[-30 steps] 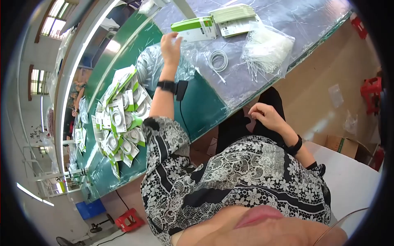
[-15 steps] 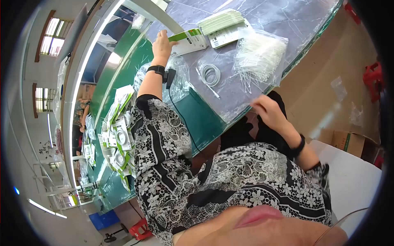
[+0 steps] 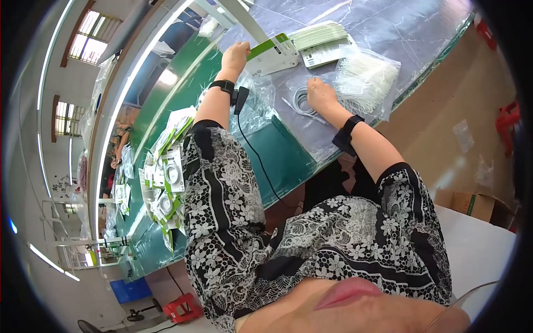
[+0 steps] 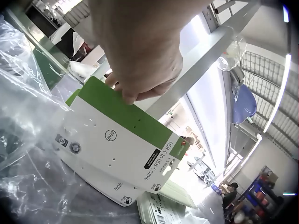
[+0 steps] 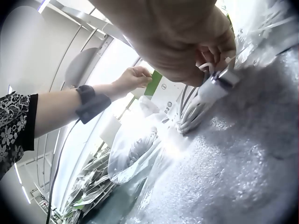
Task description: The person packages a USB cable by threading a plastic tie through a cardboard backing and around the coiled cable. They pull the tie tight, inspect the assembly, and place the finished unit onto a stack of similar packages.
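In the head view my left hand [image 3: 235, 57] pinches the green top edge of a white card [image 3: 276, 59]. The left wrist view shows my left hand [image 4: 140, 60] with its fingertips on that edge; the card [image 4: 119, 140] reads "USB-C to USB-C cable", and another card lies against it. My right hand [image 3: 323, 97] grips a coiled grey cable [image 3: 301, 101] lying on the table. Seen from the right wrist, my right hand [image 5: 187, 51] curls its fingers at the cable coil [image 5: 190, 114], beside a connector [image 5: 215, 86].
Behind the right hand lie a stack of cards [image 3: 317, 36] and a clear bag of white ties [image 3: 366, 80]. Clear plastic [image 3: 255, 94] lies near the left forearm. Packed cables on cards [image 3: 166, 172] are piled at the left, and a metal post [image 3: 241, 19] rises beyond the left hand.
My right hand has moved up from the table's front edge and taken hold of the cable coil. My left hand, open at the cards before, now pinches the card's edge.
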A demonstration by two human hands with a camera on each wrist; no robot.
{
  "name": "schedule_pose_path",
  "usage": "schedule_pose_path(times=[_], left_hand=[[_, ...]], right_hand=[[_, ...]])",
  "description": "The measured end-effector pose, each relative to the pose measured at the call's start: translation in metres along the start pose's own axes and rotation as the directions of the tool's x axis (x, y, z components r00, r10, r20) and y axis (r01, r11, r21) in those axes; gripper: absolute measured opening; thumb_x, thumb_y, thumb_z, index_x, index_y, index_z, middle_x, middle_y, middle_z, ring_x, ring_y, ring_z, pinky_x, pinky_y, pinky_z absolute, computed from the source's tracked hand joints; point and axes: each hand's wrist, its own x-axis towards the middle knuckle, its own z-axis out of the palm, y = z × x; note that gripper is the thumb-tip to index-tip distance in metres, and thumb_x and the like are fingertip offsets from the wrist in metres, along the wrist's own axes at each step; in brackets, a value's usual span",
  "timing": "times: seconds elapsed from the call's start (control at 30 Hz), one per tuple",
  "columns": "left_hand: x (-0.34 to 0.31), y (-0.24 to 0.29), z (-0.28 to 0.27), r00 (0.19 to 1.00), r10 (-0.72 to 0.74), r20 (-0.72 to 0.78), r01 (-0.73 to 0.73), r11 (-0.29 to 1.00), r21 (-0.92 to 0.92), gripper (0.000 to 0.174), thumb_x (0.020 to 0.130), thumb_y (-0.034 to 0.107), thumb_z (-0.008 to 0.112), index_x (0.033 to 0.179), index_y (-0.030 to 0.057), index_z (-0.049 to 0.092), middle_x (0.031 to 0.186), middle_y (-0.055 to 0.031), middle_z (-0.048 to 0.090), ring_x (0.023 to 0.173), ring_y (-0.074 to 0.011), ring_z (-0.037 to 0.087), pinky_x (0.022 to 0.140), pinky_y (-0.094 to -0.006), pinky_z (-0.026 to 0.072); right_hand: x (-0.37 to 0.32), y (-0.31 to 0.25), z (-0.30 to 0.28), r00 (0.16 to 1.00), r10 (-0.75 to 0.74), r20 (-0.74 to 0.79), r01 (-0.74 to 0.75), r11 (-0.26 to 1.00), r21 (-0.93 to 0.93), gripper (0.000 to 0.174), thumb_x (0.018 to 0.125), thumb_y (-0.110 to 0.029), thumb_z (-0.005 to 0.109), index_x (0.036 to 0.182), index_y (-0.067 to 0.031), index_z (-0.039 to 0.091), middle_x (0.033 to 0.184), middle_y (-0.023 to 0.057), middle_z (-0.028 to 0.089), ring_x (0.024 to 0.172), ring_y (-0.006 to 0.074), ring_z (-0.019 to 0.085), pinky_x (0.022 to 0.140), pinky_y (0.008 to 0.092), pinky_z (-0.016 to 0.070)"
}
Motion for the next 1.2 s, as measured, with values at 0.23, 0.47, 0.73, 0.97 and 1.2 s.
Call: schedule_pose_path(times=[0.23,0.47,0.73,0.97,1.2], left_hand=[[-0.005,-0.013,0.0,0.978,-0.209,0.021,0.21,0.969,-0.127,0.021,0.077,0.019,0.068,0.094,0.0107,0.059,0.095,-0.0119,0.062,0.095,-0.032,0.061,0.074,-0.0433,0.049],[-0.033,0.026,0.024,0.984,-0.17,-0.048,0.174,0.98,0.096,0.059,0.064,0.024,0.081,0.111,0.0111,0.048,0.114,-0.0095,0.055,0.107,-0.0323,0.056,0.082,-0.0485,0.0459],[0.005,-0.006,0.032,0.989,-0.145,0.033,0.145,0.989,0.009,0.052,0.066,0.026,0.079,0.105,0.0098,0.048,0.102,-0.0129,0.062,0.095,-0.0335,0.06,0.085,-0.0484,0.0439],[0.003,-0.027,0.024,0.969,-0.231,0.092,0.245,0.952,-0.183,0.032,0.07,0.022,0.075,0.093,0.0081,0.057,0.087,-0.0154,0.066,0.084,-0.0339,0.063,0.076,-0.0406,0.0479],[-0.011,-0.059,0.003,0.977,0.006,-0.214,-0.069,0.954,-0.291,0.018,0.075,0.017,0.072,0.084,0.005,0.063,0.081,-0.012,0.066,0.075,-0.027,0.065,0.072,-0.0374,0.0495]], right_hand=[[0.002,0.0,0.001,0.999,-0.02,-0.041,0.02,1.0,-0.01,0.022,0.081,-0.011,0.055,0.1,-0.0008,0.053,0.103,0.0211,0.059,0.085,0.0374,0.066,0.072,0.0445,0.0543],[-0.004,0.009,0.007,0.99,-0.08,-0.114,0.096,0.985,0.143,0.029,0.079,-0.019,0.067,0.096,-0.0039,0.05,0.1,0.0197,0.055,0.083,0.0415,0.062,0.071,0.0487,0.0509],[0.003,0.018,0.014,0.997,-0.027,-0.071,0.038,0.988,0.151,0.026,0.078,-0.016,0.066,0.098,-0.0064,0.052,0.1,0.0184,0.056,0.082,0.0406,0.062,0.072,0.0484,0.0502],[0.0,0.018,0.011,0.996,-0.045,-0.079,0.06,0.979,0.193,0.027,0.078,-0.017,0.066,0.1,-0.0081,0.053,0.099,0.0174,0.057,0.082,0.0403,0.061,0.072,0.0477,0.0502],[0.002,0.023,0.013,0.985,-0.044,-0.168,0.094,0.948,0.305,0.023,0.077,-0.02,0.065,0.094,-0.0058,0.059,0.091,0.0181,0.06,0.084,0.039,0.061,0.074,0.046,0.0492]])
